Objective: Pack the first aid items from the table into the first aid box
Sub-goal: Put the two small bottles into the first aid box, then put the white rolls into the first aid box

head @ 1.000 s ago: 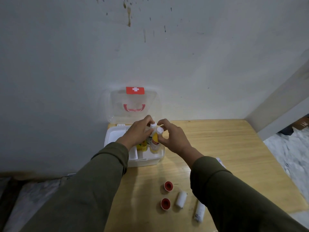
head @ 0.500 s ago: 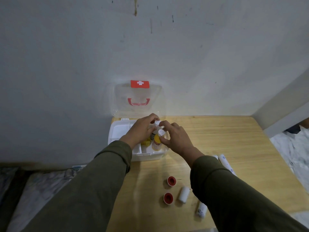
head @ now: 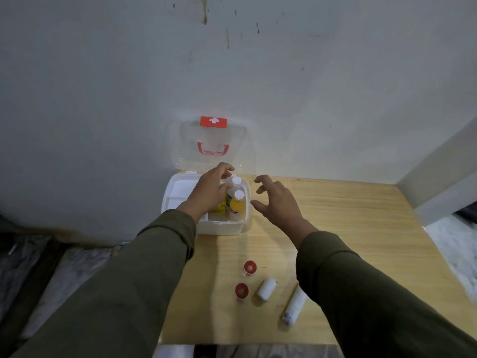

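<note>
The white first aid box stands open at the table's back left, its clear lid leaning on the wall. A yellow bottle and a white-capped bottle stand upright in its right compartment. My left hand reaches into the box, thumb and fingers closed around the white-capped bottle. To the right of the box my right hand hovers over the table with fingers spread, holding nothing. On the near table lie two red-capped rolls, a white bandage roll and a white tube.
The wooden table meets the grey wall at the back. The left compartment of the box shows white inside. Floor lies beyond the table's left and right edges.
My right hand has let go of the bottles and pulled back to the right of the box, fingers opening. My left hand stays on the bottles in the box.
</note>
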A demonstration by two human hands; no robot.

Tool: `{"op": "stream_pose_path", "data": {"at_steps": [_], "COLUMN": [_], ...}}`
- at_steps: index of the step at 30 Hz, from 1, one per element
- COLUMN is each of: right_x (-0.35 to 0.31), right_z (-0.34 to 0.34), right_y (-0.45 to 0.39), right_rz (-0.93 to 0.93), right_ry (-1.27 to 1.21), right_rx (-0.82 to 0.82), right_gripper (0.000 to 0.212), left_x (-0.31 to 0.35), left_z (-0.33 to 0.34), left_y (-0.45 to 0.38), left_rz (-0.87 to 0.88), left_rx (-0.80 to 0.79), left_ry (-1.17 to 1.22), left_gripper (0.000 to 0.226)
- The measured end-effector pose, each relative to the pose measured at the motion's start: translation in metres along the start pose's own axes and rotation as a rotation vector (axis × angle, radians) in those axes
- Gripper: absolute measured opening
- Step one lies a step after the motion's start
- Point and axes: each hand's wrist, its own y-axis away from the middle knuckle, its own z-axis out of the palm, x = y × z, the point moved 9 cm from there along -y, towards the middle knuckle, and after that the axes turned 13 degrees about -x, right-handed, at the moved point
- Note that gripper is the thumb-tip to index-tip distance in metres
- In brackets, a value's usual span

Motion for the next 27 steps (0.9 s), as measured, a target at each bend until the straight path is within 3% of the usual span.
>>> {"op": "stream_pose_path", "data": {"at_steps": [8, 13, 18, 27], "right_x": [0.066, 0.114, 0.161, 0.232], "right_z": [-0.027, -0.031, -0.029, -0.002], "right_y": [0.059, 0.095, 0.119, 0.128], "right_rz": [-0.016, 0.006, 0.065, 0.231], "right_ry": [-0.010, 0.005, -0.021, -0.172], "right_rx": [-0.039, -0.094, -0.127, -0.268], "right_gripper": [0.048, 0.049, 0.050, 0.052], "left_x": [0.053, 0.079, 0.092, 0.082], "left_z": [0.024, 0.072, 0.148, 0.257], "left_y": [0.035, 0.051, 0.049, 0.012], "left_rz": [0.001, 0.018, 0.001, -0.221], "left_rx": [0.199, 0.277, 0.140, -0.226], "left_ry": [-0.030, -0.070, -0.059, -0.016], "left_gripper": [0.034, 0.034, 0.040, 0.062]}}
